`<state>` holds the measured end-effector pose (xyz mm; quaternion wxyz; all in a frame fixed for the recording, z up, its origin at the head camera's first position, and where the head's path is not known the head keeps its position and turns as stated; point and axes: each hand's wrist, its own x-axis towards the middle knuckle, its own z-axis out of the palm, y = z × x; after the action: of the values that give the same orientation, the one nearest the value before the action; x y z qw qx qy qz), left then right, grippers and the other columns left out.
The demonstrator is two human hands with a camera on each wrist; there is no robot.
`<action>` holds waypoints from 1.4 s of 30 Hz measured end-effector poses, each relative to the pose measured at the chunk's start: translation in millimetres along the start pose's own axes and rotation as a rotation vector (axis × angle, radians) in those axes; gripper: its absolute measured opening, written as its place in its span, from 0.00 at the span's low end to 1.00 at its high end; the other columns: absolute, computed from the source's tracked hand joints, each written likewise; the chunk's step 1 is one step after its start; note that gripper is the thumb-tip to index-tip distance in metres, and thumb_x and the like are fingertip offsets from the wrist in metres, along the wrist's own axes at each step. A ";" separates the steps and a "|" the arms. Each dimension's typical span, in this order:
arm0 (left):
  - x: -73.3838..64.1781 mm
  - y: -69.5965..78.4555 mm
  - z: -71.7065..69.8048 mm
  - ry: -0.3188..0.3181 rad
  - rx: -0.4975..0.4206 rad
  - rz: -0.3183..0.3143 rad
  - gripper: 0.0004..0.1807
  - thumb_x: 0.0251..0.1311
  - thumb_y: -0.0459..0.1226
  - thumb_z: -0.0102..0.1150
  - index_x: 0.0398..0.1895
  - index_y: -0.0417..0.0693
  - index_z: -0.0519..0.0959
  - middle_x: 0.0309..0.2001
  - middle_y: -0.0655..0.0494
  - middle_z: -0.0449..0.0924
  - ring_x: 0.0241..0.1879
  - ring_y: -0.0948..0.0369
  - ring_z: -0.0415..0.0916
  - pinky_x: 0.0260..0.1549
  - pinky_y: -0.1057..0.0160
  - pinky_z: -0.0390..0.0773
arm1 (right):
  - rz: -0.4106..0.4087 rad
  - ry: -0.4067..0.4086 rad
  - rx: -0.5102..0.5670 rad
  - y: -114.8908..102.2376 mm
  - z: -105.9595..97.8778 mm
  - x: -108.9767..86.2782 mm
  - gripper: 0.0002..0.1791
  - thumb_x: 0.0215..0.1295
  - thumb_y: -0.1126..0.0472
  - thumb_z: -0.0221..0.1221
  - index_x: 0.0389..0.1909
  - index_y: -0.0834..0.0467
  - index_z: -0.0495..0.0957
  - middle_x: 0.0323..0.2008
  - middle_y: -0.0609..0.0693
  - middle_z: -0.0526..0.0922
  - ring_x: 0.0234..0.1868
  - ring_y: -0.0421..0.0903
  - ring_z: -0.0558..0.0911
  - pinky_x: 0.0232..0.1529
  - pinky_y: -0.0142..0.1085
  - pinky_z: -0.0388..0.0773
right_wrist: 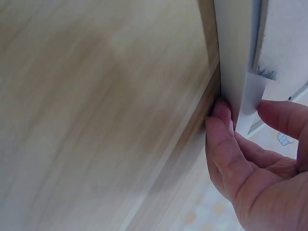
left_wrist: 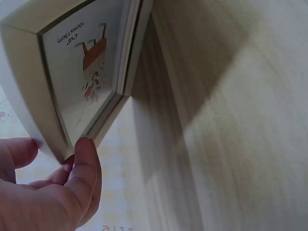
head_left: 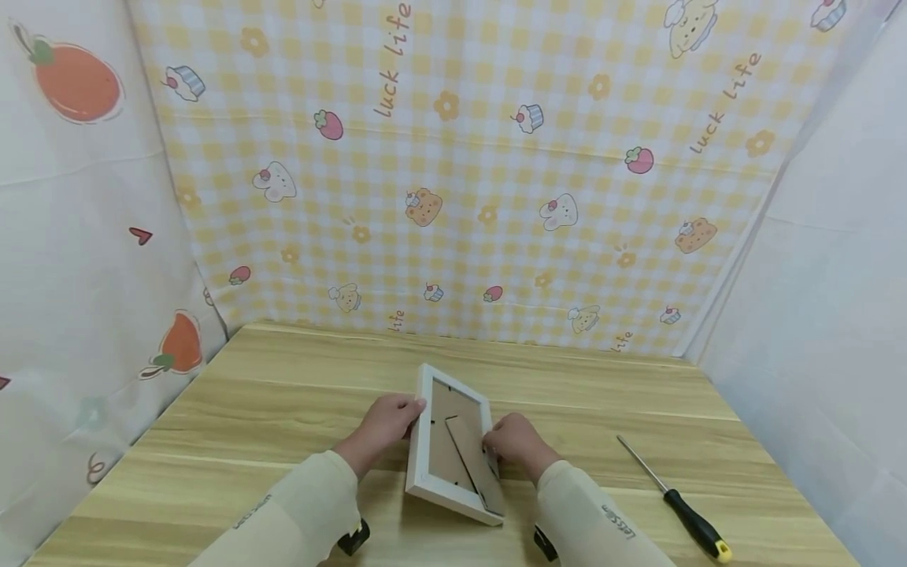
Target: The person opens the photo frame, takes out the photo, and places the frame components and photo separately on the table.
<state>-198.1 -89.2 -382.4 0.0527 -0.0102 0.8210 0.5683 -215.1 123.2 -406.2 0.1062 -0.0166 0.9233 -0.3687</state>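
A white picture frame (head_left: 423, 453) is tilted above the wooden table, its brown backing board (head_left: 442, 453) turned up toward me. A slanting easel stand (head_left: 473, 461) lies across that backing. My left hand (head_left: 386, 425) grips the frame's left edge, thumb on the back side. The right hand (head_left: 520, 442) pinches the opposite edge, beside the stand. From the left wrist view, the front shows a printed insert (left_wrist: 89, 67) with a plant picture and size lettering. In the right wrist view, the right thumb (right_wrist: 281, 115) and fingers lie on either side of the white edge.
A screwdriver (head_left: 690, 516) with a black and yellow handle lies on the wooden table (head_left: 283, 409), right of the right hand. A yellow checked cloth (head_left: 460, 173) hangs behind the table, and white cloths (head_left: 815, 315) stand at both sides.
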 end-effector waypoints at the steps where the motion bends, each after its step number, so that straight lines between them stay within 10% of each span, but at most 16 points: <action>1: 0.1 -0.9 0.4 0.000 0.005 -0.004 0.17 0.70 0.38 0.49 0.26 0.36 0.78 0.28 0.52 0.78 0.29 0.61 0.73 0.37 0.56 0.79 | 0.003 0.003 -0.002 0.5 -0.7 -0.3 0.24 0.57 0.67 0.57 0.06 0.52 0.59 0.09 0.42 0.62 0.14 0.37 0.62 0.19 0.27 0.63; 42: 24.8 -22.1 20.5 -0.098 0.329 0.014 0.24 0.69 0.32 0.47 0.11 0.48 0.60 0.15 0.58 0.59 0.17 0.63 0.58 0.19 0.68 0.60 | -0.077 0.113 -0.220 15.6 -16.2 10.2 0.24 0.51 0.69 0.57 0.06 0.52 0.55 0.07 0.40 0.54 0.11 0.37 0.55 0.15 0.27 0.52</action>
<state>-219.6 -76.8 -412.5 0.0895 0.0322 0.8995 0.4264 -227.7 144.4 -407.3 0.0373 -0.0425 0.9614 -0.2694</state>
